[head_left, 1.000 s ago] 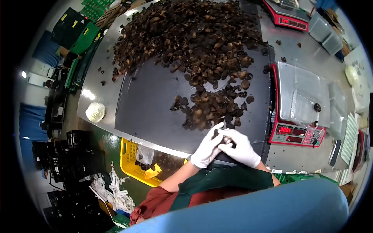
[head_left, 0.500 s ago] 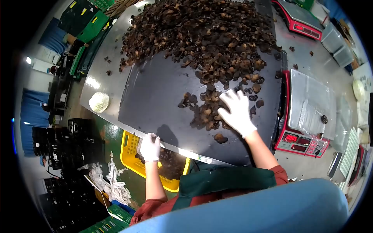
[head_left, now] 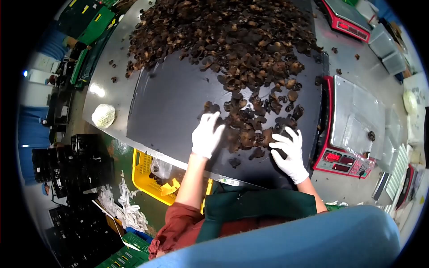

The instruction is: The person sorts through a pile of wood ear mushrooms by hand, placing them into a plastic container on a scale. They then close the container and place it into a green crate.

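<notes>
Dark brown pieces that look like wood ear mushrooms (head_left: 246, 136) lie loosely spread on the black sheet (head_left: 165, 107) in front of me. My left hand (head_left: 208, 136), in a white glove, is at the left side of these pieces with its fingers apart, beside a small clump (head_left: 211, 107). On the right side of the pieces, my right hand (head_left: 288, 155), also white-gloved, has its fingers spread at the edge, close to or touching a few. No piece is visibly gripped in either hand. Farther back is the large mushroom heap (head_left: 223, 35).
A red scale (head_left: 342, 163) at the right carries a clear plastic tray (head_left: 355, 131); a second red scale (head_left: 353, 29) stands behind. A yellow crate (head_left: 142, 172) sits below the table's front edge. A white netted ball (head_left: 103, 116) lies at left, with black crates (head_left: 85, 145) beyond.
My left hand has risen from above the yellow crate to the mushrooms on the sheet. My right hand has moved down and right, and pieces have spread nearer the front.
</notes>
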Demonstrator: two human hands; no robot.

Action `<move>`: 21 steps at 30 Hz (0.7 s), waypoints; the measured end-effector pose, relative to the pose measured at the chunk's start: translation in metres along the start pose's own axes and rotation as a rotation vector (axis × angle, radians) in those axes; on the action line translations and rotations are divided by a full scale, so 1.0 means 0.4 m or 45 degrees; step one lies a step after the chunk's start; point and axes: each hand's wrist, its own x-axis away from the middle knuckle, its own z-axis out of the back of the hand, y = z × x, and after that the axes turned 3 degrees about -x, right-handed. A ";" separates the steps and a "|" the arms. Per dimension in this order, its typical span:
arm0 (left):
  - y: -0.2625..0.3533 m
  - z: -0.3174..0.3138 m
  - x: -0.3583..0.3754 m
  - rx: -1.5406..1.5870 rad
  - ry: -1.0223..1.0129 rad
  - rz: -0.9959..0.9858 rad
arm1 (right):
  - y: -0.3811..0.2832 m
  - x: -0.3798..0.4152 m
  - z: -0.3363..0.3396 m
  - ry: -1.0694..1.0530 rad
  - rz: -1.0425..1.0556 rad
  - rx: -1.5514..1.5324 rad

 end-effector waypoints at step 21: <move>-0.279 0.238 0.238 -0.369 0.284 0.492 | -0.013 -0.052 -0.053 -0.069 -0.314 0.325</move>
